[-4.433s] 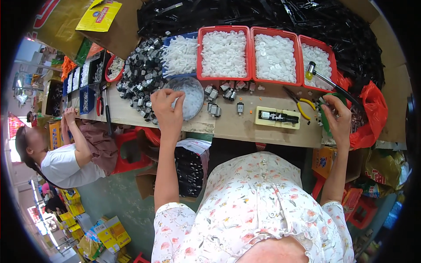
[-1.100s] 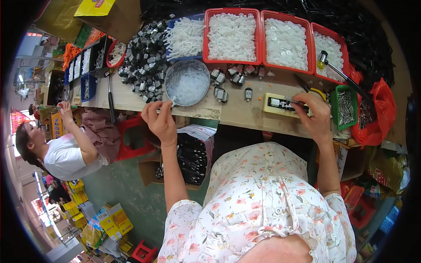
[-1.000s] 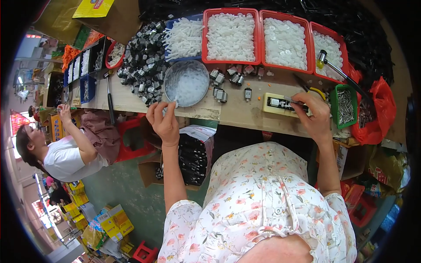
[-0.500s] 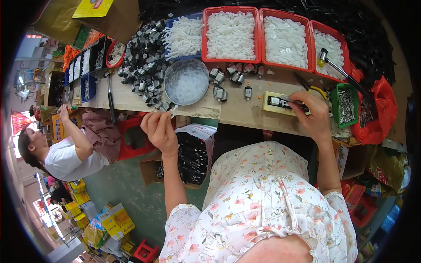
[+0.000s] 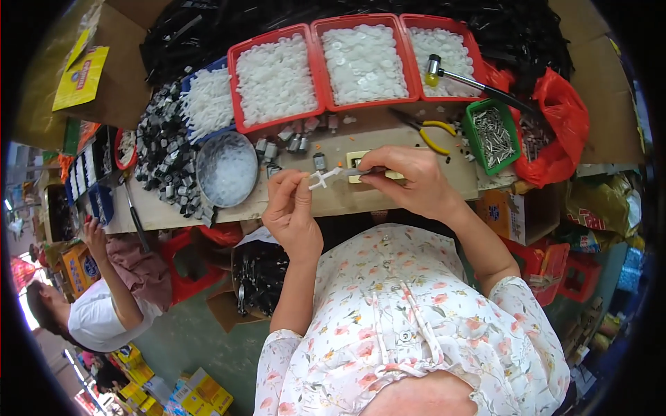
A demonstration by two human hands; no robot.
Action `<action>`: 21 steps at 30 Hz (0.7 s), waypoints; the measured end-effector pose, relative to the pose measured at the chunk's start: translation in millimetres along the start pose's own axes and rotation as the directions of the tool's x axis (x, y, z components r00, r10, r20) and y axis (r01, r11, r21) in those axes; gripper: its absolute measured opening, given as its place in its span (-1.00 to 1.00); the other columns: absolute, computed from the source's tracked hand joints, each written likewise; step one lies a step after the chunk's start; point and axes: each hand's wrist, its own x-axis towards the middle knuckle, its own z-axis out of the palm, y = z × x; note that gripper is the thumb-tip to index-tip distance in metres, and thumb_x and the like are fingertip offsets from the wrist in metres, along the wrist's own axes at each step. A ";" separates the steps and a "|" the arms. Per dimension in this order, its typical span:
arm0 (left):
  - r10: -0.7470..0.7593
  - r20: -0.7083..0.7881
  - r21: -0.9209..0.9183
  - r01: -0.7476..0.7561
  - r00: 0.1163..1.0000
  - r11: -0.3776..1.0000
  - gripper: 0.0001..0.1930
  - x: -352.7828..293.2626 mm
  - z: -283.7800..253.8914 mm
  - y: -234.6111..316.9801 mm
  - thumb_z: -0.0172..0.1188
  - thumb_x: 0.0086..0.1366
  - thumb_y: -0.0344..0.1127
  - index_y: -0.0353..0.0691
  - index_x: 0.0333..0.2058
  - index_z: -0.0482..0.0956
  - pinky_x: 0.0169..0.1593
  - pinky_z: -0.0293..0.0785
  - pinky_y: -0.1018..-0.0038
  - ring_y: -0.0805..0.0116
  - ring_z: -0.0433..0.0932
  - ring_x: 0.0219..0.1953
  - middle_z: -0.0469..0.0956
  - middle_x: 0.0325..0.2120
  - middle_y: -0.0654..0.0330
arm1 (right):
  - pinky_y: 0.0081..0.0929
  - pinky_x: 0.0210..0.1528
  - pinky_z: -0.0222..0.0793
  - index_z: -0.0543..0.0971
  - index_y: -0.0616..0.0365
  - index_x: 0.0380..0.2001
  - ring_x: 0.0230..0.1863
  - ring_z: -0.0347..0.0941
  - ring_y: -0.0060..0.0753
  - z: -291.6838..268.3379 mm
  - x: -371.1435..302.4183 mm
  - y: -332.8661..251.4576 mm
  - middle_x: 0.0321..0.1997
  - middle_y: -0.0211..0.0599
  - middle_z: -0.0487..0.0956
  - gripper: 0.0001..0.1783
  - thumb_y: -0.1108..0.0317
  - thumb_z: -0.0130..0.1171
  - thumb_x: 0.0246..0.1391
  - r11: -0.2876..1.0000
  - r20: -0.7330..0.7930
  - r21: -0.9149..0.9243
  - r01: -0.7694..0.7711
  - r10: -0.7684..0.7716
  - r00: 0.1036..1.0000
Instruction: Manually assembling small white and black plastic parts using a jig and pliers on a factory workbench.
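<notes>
My left hand (image 5: 291, 211) pinches a small white plastic part (image 5: 321, 182) with short branching arms, held just above the table's front edge. Close by on its right, my right hand (image 5: 416, 182) grips a thin grey piece (image 5: 354, 172) between thumb and fingers, its tip meeting or nearly meeting the white part. Partly hidden behind the right hand lies a pale yellow block (image 5: 354, 155) with a dark recess or part in it. Just left of the block stands a small silver motor-like part (image 5: 319, 161).
Red trays (image 5: 319, 76) of white pieces line the back. Left are a round metal bowl (image 5: 226, 170) and a heap of black-and-silver parts (image 5: 163, 149). Right lie yellow-handled pliers (image 5: 438, 136), a hammer (image 5: 479, 84) and a green tray (image 5: 517, 149) of metal pins. A co-worker (image 5: 104, 315) sits at left.
My left hand has moved right with the white part. My right hand has lifted off the yellow block and come left toward it, holding the grey piece. The view has shifted right.
</notes>
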 end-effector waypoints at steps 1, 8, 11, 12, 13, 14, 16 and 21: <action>-0.010 0.030 -0.012 0.010 1.000 1.000 -0.90 0.4 4.2 -0.2 0.25 0.28 -0.58 -0.39 -0.23 0.65 -0.06 0.33 0.61 0.48 0.42 -0.15 0.47 -0.20 0.21 | -0.51 -0.30 0.56 0.61 0.29 -0.29 -0.36 0.63 -0.38 -2.8 -1.4 0.3 -0.32 -0.22 0.65 -0.78 0.61 0.37 -0.05 1.000 -0.002 -0.008 -0.004 0.004 1.000; -0.120 0.155 0.004 0.121 0.981 0.993 -0.89 0.4 16.2 -3.8 0.27 0.27 -0.56 -0.38 -0.23 0.65 -0.07 0.33 0.61 0.50 0.42 -0.16 0.47 -0.22 0.24 | -0.50 -0.30 0.56 0.61 0.27 -0.28 -0.36 0.63 -0.36 -13.4 -8.7 4.1 -0.33 -0.23 0.66 -0.78 0.61 0.37 -0.06 1.000 -0.014 -0.015 -0.022 0.022 1.000; -0.125 0.130 -0.004 0.126 0.984 0.992 -0.90 2.9 20.7 -4.9 0.26 0.28 -0.55 -0.37 -0.22 0.64 -0.03 0.30 0.58 0.51 0.41 -0.15 0.50 -0.20 0.25 | -0.45 -0.32 0.55 0.60 0.26 -0.28 -0.36 0.63 -0.29 -18.4 -11.2 7.7 -0.34 -0.21 0.65 -0.77 0.61 0.35 -0.06 0.999 -0.040 -0.033 -0.010 0.009 0.999; -0.142 0.117 -0.030 0.147 0.983 0.989 -0.90 3.9 21.0 -6.3 0.26 0.29 -0.53 -0.36 -0.22 0.64 -0.06 0.29 0.59 0.52 0.40 -0.16 0.50 -0.20 0.27 | -0.41 -0.34 0.54 0.58 0.24 -0.27 -0.37 0.62 -0.23 -19.7 -11.9 8.9 -0.36 -0.19 0.63 -0.77 0.60 0.33 -0.06 0.999 -0.068 -0.034 0.001 -0.003 0.998; -0.161 0.106 -0.056 0.167 0.981 0.984 -0.91 4.4 21.8 -7.2 0.26 0.30 -0.52 -0.36 -0.22 0.64 -0.08 0.28 0.59 0.54 0.39 -0.18 0.50 -0.20 0.29 | -0.41 -0.34 0.54 0.58 0.24 -0.27 -0.37 0.62 -0.23 -20.6 -12.4 9.9 -0.36 -0.19 0.63 -0.77 0.60 0.33 -0.06 0.999 -0.071 -0.033 -0.001 -0.002 0.997; -0.161 0.109 -0.054 0.168 0.981 0.984 -0.91 4.1 23.5 -7.3 0.26 0.30 -0.52 -0.36 -0.22 0.64 -0.08 0.28 0.59 0.54 0.39 -0.18 0.50 -0.20 0.29 | -0.39 -0.34 0.53 0.58 0.24 -0.28 -0.37 0.62 -0.20 -21.4 -13.1 10.9 -0.37 -0.18 0.63 -0.77 0.60 0.33 -0.06 0.998 -0.069 -0.055 0.010 -0.013 0.998; -0.167 0.145 -0.081 0.180 0.975 0.980 -0.91 3.7 26.6 -7.7 0.26 0.30 -0.49 -0.34 -0.23 0.65 -0.12 0.26 0.61 0.56 0.38 -0.20 0.51 -0.21 0.32 | -0.37 -0.33 0.51 0.58 0.23 -0.29 -0.37 0.61 -0.17 -22.5 -14.4 12.1 -0.37 -0.18 0.63 -0.77 0.60 0.33 -0.07 0.997 -0.071 -0.078 0.017 -0.023 0.997; -0.203 0.151 -0.066 0.215 0.967 0.974 -0.91 4.1 30.3 -9.1 0.27 0.29 -0.52 -0.35 -0.24 0.65 -0.05 0.29 0.60 0.53 0.41 -0.17 0.51 -0.22 0.29 | -0.43 -0.29 0.53 0.62 0.24 -0.31 -0.32 0.63 -0.27 -26.3 -17.4 14.5 -0.34 -0.24 0.66 -0.80 0.60 0.37 -0.08 0.989 -0.045 -0.149 0.026 -0.033 0.998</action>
